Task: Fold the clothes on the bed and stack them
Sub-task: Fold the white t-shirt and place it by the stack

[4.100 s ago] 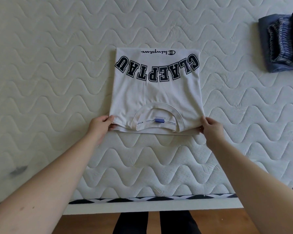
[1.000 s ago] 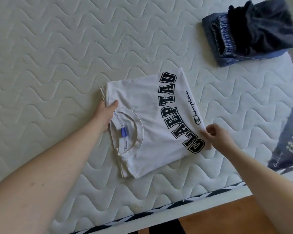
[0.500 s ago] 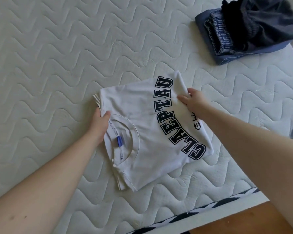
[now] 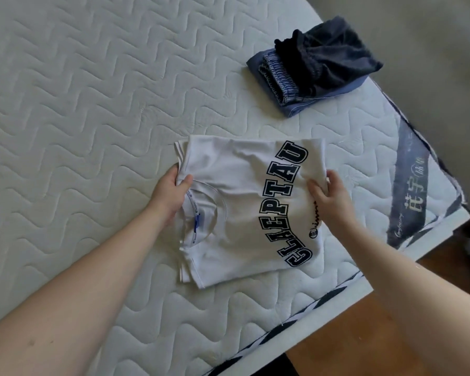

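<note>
Head view, nearest first: two bare forearms reach in from the bottom corners over the near edge of the white quilted mattress (image 4: 79, 126) with its wavy stitching. Beyond that edge, at the lower right, lies a strip of brown wooden floor (image 4: 364, 335). On the mattress, right of centre, sits the folded white T-shirt with dark block lettering (image 4: 242, 213), its collar and blue neck tag turned to the left and the lettering running near to far along its right part. At the shirt's left edge, just above the collar, the left hand (image 4: 168, 194) pinches the stacked layers, thumb on top and fingers tucked under. At the right edge the right hand (image 4: 330, 196) has its grip closed on the fabric, thumb lying over the print and fingers curled round the hem. Farther off, toward the far right corner of the bed and well apart from the shirt, rests a pile of folded dark blue and black clothes (image 4: 318, 66).
</note>
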`<state>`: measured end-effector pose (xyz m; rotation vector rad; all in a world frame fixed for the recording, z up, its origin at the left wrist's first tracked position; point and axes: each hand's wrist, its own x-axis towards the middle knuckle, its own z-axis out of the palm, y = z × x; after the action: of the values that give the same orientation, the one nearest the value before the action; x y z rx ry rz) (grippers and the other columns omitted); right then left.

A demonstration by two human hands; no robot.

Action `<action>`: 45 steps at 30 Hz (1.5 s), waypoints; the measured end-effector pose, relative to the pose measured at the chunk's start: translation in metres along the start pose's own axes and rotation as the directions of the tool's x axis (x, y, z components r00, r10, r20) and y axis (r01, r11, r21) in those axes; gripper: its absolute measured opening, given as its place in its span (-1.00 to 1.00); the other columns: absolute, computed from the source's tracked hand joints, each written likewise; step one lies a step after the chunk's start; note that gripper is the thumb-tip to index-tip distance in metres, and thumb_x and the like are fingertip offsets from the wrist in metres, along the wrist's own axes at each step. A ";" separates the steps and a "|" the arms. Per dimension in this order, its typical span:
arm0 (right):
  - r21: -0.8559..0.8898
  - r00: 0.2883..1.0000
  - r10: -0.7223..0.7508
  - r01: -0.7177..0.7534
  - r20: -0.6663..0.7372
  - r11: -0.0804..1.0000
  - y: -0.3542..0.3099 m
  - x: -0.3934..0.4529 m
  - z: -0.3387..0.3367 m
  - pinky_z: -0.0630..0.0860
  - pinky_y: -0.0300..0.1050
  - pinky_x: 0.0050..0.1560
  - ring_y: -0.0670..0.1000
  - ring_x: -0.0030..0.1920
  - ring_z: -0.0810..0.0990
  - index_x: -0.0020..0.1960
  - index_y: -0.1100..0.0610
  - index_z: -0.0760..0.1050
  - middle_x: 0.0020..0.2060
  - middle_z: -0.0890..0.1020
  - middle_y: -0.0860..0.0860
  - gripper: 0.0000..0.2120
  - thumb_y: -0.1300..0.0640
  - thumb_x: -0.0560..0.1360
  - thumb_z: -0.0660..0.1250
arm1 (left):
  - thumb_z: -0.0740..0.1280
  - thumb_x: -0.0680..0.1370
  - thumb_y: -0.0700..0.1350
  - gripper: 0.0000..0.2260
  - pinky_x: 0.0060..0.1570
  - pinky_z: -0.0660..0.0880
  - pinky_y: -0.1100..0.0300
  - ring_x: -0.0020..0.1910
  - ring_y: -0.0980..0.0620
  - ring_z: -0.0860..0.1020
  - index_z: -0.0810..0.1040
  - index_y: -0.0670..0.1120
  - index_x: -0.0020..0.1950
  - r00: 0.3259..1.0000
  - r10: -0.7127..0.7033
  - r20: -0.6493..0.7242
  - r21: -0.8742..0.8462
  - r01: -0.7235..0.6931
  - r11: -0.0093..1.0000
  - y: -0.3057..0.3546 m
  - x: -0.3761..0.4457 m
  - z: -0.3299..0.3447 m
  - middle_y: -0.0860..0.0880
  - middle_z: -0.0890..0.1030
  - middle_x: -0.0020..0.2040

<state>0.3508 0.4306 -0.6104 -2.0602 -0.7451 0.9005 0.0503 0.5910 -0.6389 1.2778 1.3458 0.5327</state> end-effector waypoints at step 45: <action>0.262 0.984 0.110 -0.071 -0.137 0.963 0.018 -0.236 -0.306 0.42 -0.39 -0.32 -0.29 -0.36 0.54 0.10 0.01 0.39 -0.27 0.61 -0.11 -0.84 0.17 0.57 0.33 | 0.35 0.56 -0.24 -0.74 -0.02 0.52 0.22 0.02 0.08 0.63 0.60 0.06 0.18 0.965 0.105 0.240 0.143 -0.142 0.980 0.280 -0.252 0.184 0.04 0.69 0.03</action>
<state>0.4576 0.1244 -0.3995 -1.9185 -0.4312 0.8331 0.2574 0.3876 -0.3366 1.5135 1.1358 0.3531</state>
